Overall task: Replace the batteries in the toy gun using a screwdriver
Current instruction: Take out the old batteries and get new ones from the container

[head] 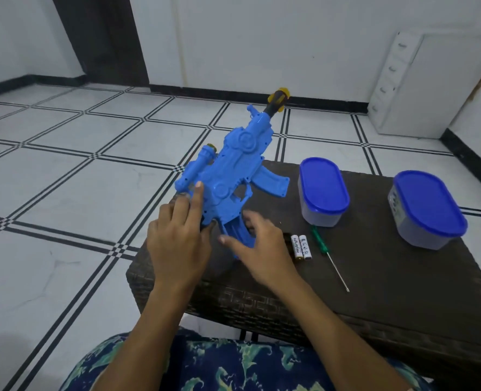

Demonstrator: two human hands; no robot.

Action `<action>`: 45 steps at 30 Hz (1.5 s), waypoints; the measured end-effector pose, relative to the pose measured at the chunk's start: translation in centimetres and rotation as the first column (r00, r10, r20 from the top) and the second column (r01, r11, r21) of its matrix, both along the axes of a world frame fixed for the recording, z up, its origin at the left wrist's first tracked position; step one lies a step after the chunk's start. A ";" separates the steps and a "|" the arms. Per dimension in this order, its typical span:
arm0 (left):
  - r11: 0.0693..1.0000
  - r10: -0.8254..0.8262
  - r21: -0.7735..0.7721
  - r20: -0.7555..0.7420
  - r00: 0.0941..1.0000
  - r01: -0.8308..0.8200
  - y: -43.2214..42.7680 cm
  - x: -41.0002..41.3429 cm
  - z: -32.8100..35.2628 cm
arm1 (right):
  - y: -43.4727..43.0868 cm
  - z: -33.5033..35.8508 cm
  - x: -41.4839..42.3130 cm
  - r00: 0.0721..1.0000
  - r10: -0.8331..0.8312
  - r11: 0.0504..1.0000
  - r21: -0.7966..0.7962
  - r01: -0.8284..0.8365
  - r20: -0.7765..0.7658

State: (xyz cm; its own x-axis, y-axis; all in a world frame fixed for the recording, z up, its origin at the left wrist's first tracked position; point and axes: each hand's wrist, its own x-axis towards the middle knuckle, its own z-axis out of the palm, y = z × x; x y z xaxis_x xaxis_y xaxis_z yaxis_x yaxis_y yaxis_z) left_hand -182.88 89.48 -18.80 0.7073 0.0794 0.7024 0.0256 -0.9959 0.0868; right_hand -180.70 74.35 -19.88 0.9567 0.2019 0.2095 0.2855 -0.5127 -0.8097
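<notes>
Low wicker table (374, 277) before the knees, tiled floor around. Grips gun (228, 170) at its rear end with left hand (177, 235), fingers curled round the butt, index finger laid straight along the body. Spreads right hand (259, 246) loosely by the grip, fingers fairly straight, holding nothing; cannot tell whether touching. Holds gun lifted and tilted over table's near-left corner, long axis running from the hands away and up to the right, yellow-and-black muzzle aimed at the far wall, scope to the left, magazine jutting right. Probably a one-handed hold at the very end of a long toy, so could twist loose and drop onto the table. Could also nudge batteries (301, 246), lying just right of the right hand, and roll them off the edge, or sweep screwdriver (322, 244) beside them. Farther back, could catch tub (322, 190) with the magazine on a swing; second tub (428, 210) well apart.
</notes>
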 end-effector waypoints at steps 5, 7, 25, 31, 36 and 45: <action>0.994 -0.068 0.099 0.169 0.983 0.051 0.0 -0.1 0.3 | 1.1 -0.3 -0.2 0.992 -0.089 0.995 -0.040 0.093 0.091; 0.994 -0.077 0.088 0.170 0.982 0.063 0.0 0.1 0.3 | 1.3 -0.4 -0.1 0.982 -0.130 0.980 -0.130 0.149 0.140; 0.964 -0.135 -0.238 -0.040 0.990 0.121 0.8 0.8 -0.3 | 1.4 -1.1 1.3 0.987 -0.119 0.964 0.226 0.142 -0.111; 0.959 -0.123 -0.263 -0.055 0.991 0.104 0.4 0.7 -0.3 | 1.8 -1.2 1.6 0.969 -0.107 0.945 0.281 0.168 -0.222; 0.964 -0.103 -0.253 -0.052 0.993 0.087 0.1 0.5 -0.3 | 2.0 -1.3 1.8 0.957 -0.081 0.938 0.304 0.168 -0.279; 0.955 -0.082 -0.291 -0.059 0.995 0.062 0.1 0.4 -0.5 | 1.7 -0.9 1.8 0.949 -0.061 0.915 0.363 0.177 -0.308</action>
State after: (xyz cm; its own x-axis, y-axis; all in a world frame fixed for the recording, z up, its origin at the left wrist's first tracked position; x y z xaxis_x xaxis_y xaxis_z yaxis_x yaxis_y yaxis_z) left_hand -182.46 89.55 -19.30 0.7647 0.2184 0.6062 -0.0291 -0.9282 0.3710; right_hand -178.92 76.04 -20.75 0.9984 0.0425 -0.0373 -0.0299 -0.1630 -0.9862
